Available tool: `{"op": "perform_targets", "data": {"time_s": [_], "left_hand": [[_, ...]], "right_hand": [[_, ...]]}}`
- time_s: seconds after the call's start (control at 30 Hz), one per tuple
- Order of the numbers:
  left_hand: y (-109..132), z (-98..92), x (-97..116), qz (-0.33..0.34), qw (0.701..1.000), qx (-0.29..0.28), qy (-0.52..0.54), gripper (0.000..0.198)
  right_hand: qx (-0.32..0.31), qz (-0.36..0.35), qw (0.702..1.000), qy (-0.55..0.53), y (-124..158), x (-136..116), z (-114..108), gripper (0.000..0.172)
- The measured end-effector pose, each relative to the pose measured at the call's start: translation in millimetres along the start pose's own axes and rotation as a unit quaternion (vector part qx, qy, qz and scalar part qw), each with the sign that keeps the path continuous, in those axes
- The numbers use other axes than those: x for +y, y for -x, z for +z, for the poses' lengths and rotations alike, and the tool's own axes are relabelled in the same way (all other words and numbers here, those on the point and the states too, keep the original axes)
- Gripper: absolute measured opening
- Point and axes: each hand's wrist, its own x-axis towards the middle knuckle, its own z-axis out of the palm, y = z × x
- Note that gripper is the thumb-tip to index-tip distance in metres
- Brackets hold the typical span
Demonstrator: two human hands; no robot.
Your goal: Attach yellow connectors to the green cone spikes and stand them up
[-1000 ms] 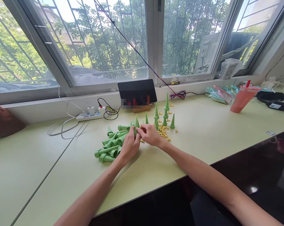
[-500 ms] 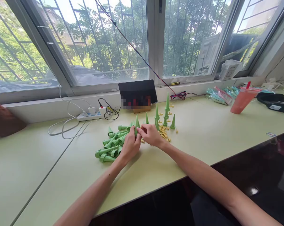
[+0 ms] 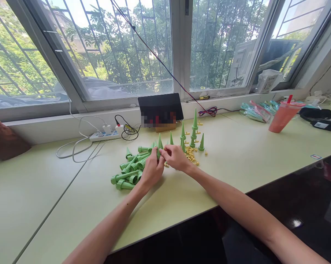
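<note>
My left hand (image 3: 152, 169) is closed around a green plastic watering spike (image 3: 160, 141), held upright with its tip pointing up. Against the spike's side, my right hand (image 3: 176, 157) pinches with thumb and fingers; whatever lies between them is hidden. Left of my hands lies a pile of loose green spikes (image 3: 131, 167). To the right, small yellow valve pieces (image 3: 192, 156) are heaped on the table. Behind them stand stacked spikes (image 3: 194, 128) with yellow valves sticking out of their sides, and a single upright spike (image 3: 201, 142).
A tablet (image 3: 161, 104) leans by the window behind the pile. On the left is a power strip (image 3: 105, 135) with cables. A red cup with a straw (image 3: 283, 117), plastic bags (image 3: 255, 111) and a black strap (image 3: 322, 119) sit at the right. The table's front edge runs below my forearms.
</note>
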Motion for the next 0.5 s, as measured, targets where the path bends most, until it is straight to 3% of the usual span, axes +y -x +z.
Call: {"op": "perform_targets", "data": {"time_s": [0.5], "left_hand": [[1.0,-1.6,5.6,-0.002,1.000,0.024,0.005,0.015]], "right_hand": [[-0.003,-0.002,0.999,-0.039,0.1,-3.3,-3.1,0.039]]}}
